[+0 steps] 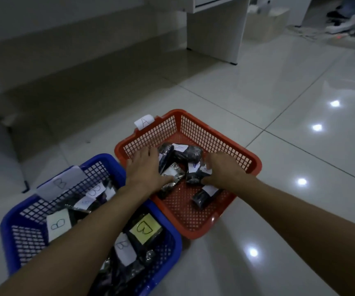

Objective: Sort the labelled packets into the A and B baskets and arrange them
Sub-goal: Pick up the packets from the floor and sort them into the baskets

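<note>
Your two mesh plastic baskets sit touching on the glossy white tiled floor [279, 92]: the blue one tagged B [18, 236] at your left holds dark packets with B slips [144, 228], and the red one tagged A [225, 144] ahead holds the dark wrapped packets with white A slips [185, 155]. Both your hands are inside the red basket, on either side of that pile. Your left hand [145, 165] lies flat with fingers straight against the packets, while your right hand [223, 167] curls over them, fingertips pinching a slip-labelled packet [194, 173].
</note>
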{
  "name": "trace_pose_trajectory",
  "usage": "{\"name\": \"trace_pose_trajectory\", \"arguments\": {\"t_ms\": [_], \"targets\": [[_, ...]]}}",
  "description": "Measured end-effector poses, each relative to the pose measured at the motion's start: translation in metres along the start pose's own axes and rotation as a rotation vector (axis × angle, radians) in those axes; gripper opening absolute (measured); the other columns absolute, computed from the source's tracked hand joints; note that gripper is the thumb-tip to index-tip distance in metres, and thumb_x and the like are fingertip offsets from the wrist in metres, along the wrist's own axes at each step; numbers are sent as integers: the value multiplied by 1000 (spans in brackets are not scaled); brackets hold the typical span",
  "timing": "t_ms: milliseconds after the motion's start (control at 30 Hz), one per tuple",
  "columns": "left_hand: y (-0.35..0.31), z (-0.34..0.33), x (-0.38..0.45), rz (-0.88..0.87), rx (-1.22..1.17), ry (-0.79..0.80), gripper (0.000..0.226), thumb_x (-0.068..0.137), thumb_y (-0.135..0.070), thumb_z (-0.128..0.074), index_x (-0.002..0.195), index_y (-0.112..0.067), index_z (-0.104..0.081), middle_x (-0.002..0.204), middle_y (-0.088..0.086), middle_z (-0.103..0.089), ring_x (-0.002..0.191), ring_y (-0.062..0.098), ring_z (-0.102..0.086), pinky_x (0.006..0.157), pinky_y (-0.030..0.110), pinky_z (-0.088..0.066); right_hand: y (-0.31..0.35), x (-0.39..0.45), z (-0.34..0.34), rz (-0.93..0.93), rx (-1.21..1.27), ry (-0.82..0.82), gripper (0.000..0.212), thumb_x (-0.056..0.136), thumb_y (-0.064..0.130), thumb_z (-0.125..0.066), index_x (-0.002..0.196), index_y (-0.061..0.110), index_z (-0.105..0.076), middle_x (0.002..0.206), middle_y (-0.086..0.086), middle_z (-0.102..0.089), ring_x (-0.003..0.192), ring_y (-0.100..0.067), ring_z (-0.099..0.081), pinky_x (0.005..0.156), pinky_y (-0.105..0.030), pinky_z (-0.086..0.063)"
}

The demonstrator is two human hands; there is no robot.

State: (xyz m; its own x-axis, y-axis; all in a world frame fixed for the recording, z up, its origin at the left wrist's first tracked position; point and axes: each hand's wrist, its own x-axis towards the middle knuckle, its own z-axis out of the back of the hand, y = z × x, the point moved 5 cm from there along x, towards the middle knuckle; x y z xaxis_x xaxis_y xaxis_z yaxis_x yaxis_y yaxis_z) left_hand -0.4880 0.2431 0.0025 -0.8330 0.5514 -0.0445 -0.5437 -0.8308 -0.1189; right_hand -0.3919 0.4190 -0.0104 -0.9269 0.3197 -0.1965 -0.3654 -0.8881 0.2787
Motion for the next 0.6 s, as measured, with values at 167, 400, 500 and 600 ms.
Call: {"name": "trace_pose_trajectory", "arguments": {"t_ms": [167,400,500,600], "targets": [[-41,32,-2,-280,-105,-148,62,70,-66,-69,111,-24,-48,115,-3,-50,109,20,-46,90,39,-43,-20,-26,37,38,83,-194,36,79,45,-76,101,21,-61,103,1,-59,93,-18,-54,77,-33,-48],[-214,21,-14,-718,-300,-17,56,72,-64,-64,110,-25,-50,103,-6,-51,97,18,-50,83,38,-44,-172,-153,84,-236,218,-549,25,84,38,-74,101,25,-61,101,9,-59,100,-12,-48,81,-29,-40],[-305,-5,-25,-845,-311,118,59,77,-57,-70,122,-27,-47,112,-8,-51,104,14,-48,82,31,-44,-244,-217,80,-428,216,-618,25,81,35,-77,99,23,-63,99,9,-61,99,-15,-53,82,-30,-38],[-387,-32,-37,-978,-267,194,69,80,-56,-69,136,-29,-40,129,-7,-47,116,15,-46,87,30,-45,-302,-275,73,-653,231,-683,27,78,32,-79,97,23,-63,97,7,-60,95,-20,-54,76,-28,-35]]}}
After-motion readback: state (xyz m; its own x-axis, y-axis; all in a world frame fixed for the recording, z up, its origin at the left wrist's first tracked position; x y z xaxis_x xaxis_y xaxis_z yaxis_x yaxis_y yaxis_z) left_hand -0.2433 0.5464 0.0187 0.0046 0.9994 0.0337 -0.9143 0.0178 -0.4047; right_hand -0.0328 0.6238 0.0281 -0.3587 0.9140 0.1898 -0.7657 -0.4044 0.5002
